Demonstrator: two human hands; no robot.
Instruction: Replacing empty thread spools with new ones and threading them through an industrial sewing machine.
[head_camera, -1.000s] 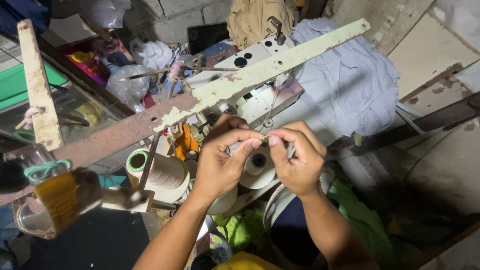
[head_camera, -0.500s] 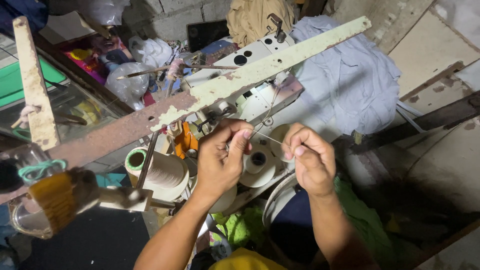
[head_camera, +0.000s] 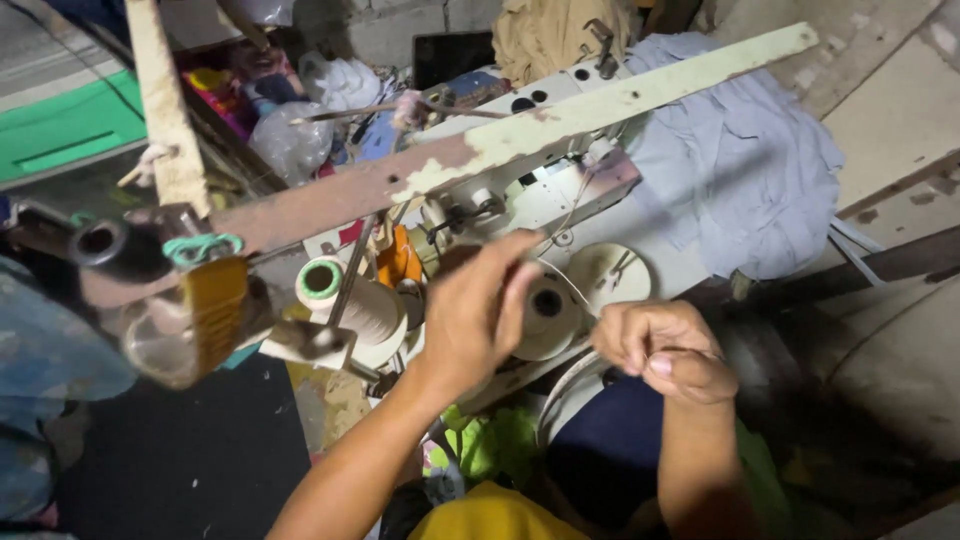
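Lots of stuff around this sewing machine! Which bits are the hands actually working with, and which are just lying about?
In use:
left hand, raised by the machine
right hand, pinching a thin white thread
white thread cone between the hands
sewing machine

Lying about:
blue-grey cloth
second thread cone
clear plastic bag
tan cloth
rusty painted bar overhead

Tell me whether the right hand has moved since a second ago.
Yes. The right hand has pulled away from the left hand, going right and down toward the person, away from the white thread spool, which stays put.
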